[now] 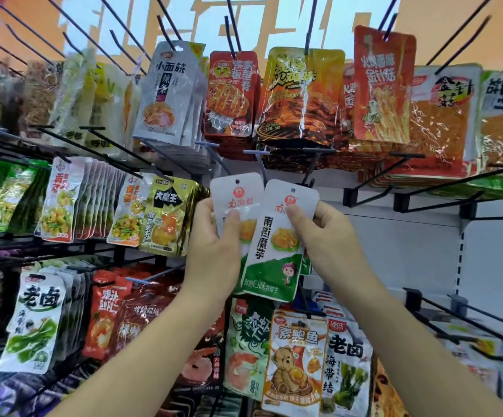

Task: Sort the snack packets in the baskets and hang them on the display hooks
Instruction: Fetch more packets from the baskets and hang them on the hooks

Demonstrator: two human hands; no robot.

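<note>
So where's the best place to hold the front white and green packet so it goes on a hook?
Hold the front packet by its white top strip, just below the hang hole, coming from its right edge as the right hand does. It is flat and thin, so a pinch works, and the hole stays clear.

Up top, an orange wall (455, 13) fills both upper corners. Between them a pale blue panel (277, 28) carries big blocky orange shapes, too blurred to read. Right of centre, a plain white back panel (394, 254) shows, brightly and evenly lit. Down its right side runs a slotted white upright (460, 260), with a black crossbar (500, 217) reaching to the frame's right edge.
</note>
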